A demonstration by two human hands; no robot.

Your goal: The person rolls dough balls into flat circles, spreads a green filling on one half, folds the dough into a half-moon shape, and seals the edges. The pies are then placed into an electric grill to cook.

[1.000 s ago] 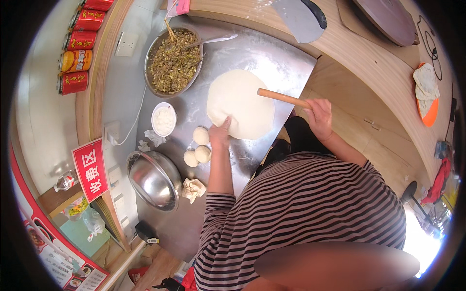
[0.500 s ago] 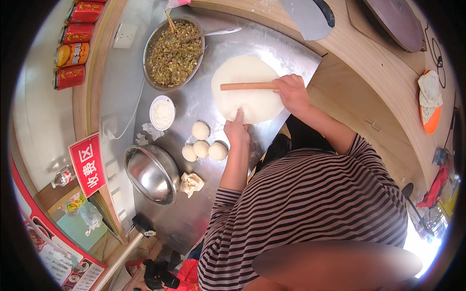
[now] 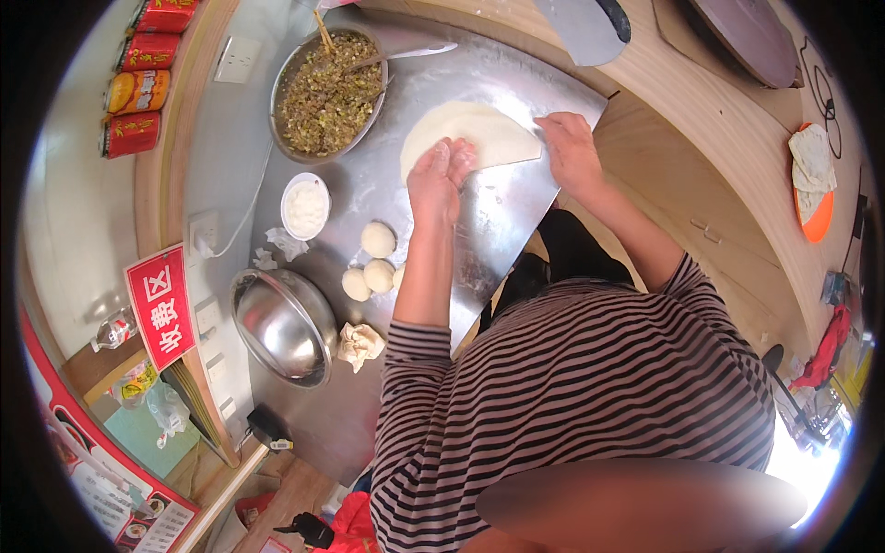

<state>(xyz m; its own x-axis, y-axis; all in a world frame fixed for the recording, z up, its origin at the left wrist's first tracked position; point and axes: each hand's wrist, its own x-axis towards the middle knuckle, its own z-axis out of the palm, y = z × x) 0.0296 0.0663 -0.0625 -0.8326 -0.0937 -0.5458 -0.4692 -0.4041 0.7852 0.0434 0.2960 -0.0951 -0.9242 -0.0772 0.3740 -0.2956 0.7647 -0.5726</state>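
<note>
A thin white dough sheet (image 3: 489, 138) lies on the steel worktop (image 3: 502, 217), its near side folded over into a straight edge. My left hand (image 3: 439, 180) is at that folded near edge, fingers curled on the dough. At the sheet's right end, my right hand (image 3: 573, 152) has its fingertips drawn together; what they pinch is hidden. No rolling pin shows. Left of my left forearm sit several dough balls (image 3: 378, 240), one partly covered by the arm.
A steel bowl of chopped filling (image 3: 330, 97) with utensils stands far left, above a small white bowl (image 3: 306, 206). An upturned steel bowl (image 3: 284, 327) and a crumpled cloth (image 3: 359, 345) lie nearer. A wide blade (image 3: 581, 28) rests on the wooden counter (image 3: 687, 101) beyond.
The round sheet's near part has been folded away from me. The rolling pin has gone from sight. My left hand has moved farther out, and my right hand slightly right and nearer.
</note>
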